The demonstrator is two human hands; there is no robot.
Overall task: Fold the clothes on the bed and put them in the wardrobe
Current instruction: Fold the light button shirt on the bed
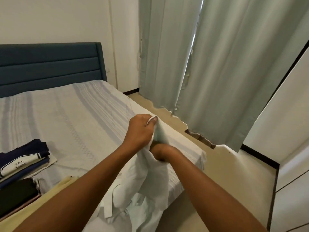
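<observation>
While the left hand (140, 131) pinches the white garment (150, 178) at frame centre, the right hand (161, 153) grips it just below. Folded stack (25, 156) sits lower left on bed (66, 118).

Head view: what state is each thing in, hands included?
White garment: unfolded, hanging from both hands.
Left hand: gripping garment's top edge.
Right hand: gripping garment lower down.
Clothes pile: folded, on bed.
Curtains: drawn, thin gap.
Wardrobe: doors shut.
</observation>
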